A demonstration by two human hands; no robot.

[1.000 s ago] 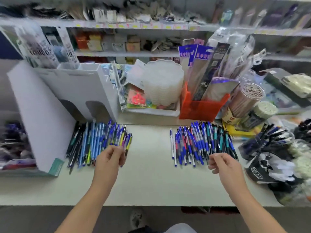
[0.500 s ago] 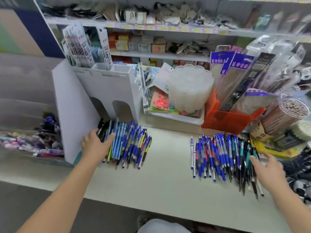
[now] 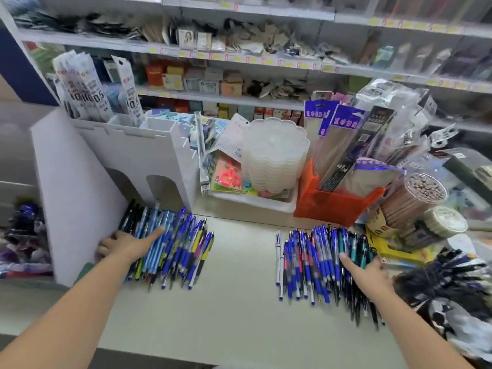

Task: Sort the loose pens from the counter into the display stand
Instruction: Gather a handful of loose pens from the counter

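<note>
Head view: I see a pale surface (image 3: 239, 302) before stocked shelves (image 3: 239, 67); white display stand (image 3: 149, 153) holds packets; both hands (image 3: 127, 245) (image 3: 364, 272) spread flat on pen piles (image 3: 175, 246) (image 3: 319, 259).

**Both hands down on the pen piles**

Take the white display stand (image 3: 111, 166) as your landmark. Just in front of its arches lies the left pen pile (image 3: 173, 249); your left hand (image 3: 127, 245) rests flat on it, fingers straight. Well to the stand's right, your right hand (image 3: 364, 270) lies open on the right pen pile (image 3: 314, 259), on the counter (image 3: 239, 302).
</note>
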